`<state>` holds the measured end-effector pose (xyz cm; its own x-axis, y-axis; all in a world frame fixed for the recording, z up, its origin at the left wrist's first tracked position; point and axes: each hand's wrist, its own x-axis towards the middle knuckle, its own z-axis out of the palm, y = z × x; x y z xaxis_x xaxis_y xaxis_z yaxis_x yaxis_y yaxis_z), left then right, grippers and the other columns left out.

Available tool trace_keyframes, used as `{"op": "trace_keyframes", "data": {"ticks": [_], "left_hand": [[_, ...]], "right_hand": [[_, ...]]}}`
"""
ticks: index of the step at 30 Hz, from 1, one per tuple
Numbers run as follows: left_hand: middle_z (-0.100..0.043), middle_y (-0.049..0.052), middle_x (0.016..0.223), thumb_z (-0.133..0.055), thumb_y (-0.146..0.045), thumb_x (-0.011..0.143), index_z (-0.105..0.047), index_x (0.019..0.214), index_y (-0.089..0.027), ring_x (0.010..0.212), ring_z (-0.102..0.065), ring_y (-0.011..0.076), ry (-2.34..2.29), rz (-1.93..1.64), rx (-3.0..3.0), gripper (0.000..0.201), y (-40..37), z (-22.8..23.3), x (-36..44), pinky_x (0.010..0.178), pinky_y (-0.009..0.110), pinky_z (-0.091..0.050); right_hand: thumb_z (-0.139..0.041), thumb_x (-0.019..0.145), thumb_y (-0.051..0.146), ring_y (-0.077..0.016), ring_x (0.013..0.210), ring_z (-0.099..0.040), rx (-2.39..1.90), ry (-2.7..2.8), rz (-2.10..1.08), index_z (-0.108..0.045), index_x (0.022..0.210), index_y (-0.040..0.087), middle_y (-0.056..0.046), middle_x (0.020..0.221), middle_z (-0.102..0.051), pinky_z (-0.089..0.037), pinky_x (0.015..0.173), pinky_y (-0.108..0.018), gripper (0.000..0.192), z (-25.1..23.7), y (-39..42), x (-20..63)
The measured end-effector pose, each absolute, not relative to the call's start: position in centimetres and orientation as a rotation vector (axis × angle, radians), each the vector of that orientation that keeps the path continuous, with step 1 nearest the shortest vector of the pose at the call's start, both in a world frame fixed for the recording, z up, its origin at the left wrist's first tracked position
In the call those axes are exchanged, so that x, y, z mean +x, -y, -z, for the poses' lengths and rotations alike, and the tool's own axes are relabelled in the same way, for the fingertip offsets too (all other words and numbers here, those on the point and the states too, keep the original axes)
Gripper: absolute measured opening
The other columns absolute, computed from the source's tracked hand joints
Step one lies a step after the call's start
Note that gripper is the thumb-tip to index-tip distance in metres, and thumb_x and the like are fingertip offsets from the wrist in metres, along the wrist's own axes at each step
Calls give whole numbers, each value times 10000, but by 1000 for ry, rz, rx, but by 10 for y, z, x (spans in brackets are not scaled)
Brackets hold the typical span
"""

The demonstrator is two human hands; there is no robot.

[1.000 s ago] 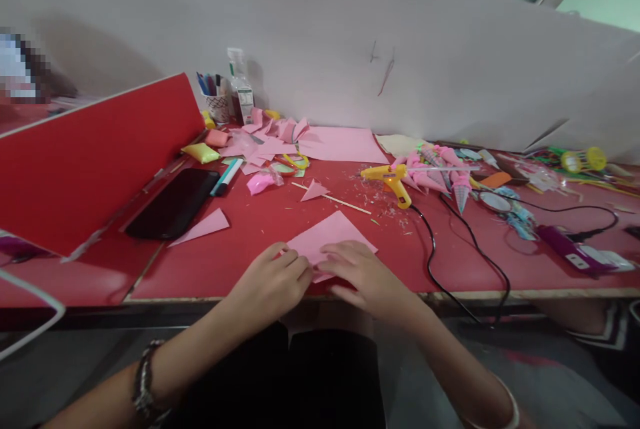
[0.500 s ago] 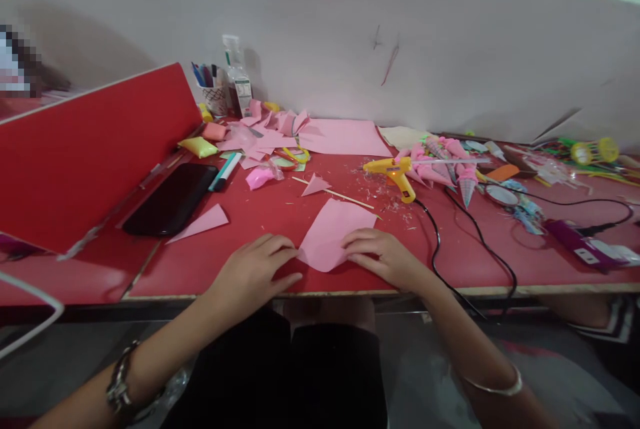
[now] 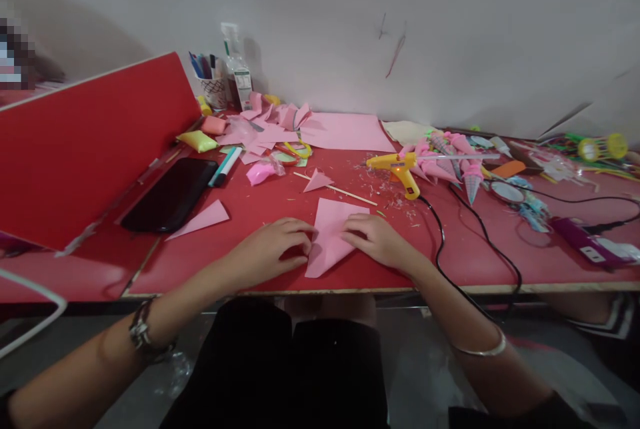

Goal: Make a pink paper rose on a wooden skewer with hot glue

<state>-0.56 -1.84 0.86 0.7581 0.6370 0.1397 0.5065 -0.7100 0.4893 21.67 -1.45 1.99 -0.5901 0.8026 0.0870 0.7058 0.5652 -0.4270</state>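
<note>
A piece of pink paper (image 3: 327,242) lies near the front edge of the red table, its lower part tapering toward a corner. My right hand (image 3: 380,237) has its fingers and thumb closed on the paper's right side. At the left edge, my left hand (image 3: 277,244) is bent with the thumb apart from the fingers; its fingertips reach the paper's border. Just beyond are a small folded pink paper piece (image 3: 317,180) and a thin wooden stick (image 3: 353,196). A pink paper triangle (image 3: 203,219) rests to the left.
A yellow glue gun (image 3: 400,166) with a black cord lies to the right, beside several pink cones (image 3: 470,169). On the left are a black phone (image 3: 170,194), markers (image 3: 226,166) and a red board (image 3: 90,142). Pink scraps (image 3: 265,132) and a bottle (image 3: 241,79) stand farther back.
The pink paper has turned and its lower part now comes to a corner. My left hand has shifted right and slightly up; my right hand stays at the paper's right side.
</note>
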Motion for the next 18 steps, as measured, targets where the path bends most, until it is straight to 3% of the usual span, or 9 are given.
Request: {"op": "trace_keyframes", "data": {"ticks": [5, 9, 13, 18], "left_hand": [[-571, 46, 954, -460, -289, 795, -477, 792, -169, 899, -516, 160, -1016, -517, 2390, 121, 13, -7, 1, 783, 317, -422], [-551, 56, 942, -531, -381, 736, -437, 910, -163, 890, -516, 181, -1104, -532, 2371, 295, 14, -7, 10, 771, 337, -423], [-547, 53, 910, -596, -416, 673, -428, 897, -159, 839, -520, 178, -1123, -538, 2366, 380, 10, -5, 14, 732, 320, -427], [-539, 46, 894, -616, -388, 665, -423, 900, -158, 819, -511, 171, -1113, -574, 2387, 382, 7, 0, 14, 714, 302, -423]], "right_hand": [[-471, 803, 255, -117, 639, -493, -1396, 2504, -481, -595, 716, 141, -34, 697, -604, -320, 586, -212, 189, -19, 9, 210], [-457, 804, 310, -101, 585, -441, -1464, 2461, -426, -557, 639, 146, -8, 630, -554, -269, 538, -204, 253, -16, 7, 207], [-401, 829, 345, -95, 562, -408, -1489, 2443, -325, -503, 587, 159, 6, 589, -503, -236, 518, -207, 322, -13, 7, 203], [-388, 830, 386, -104, 575, -449, -1585, 2451, -265, -516, 620, 169, -3, 622, -544, -208, 502, -215, 328, -12, 4, 199]]}}
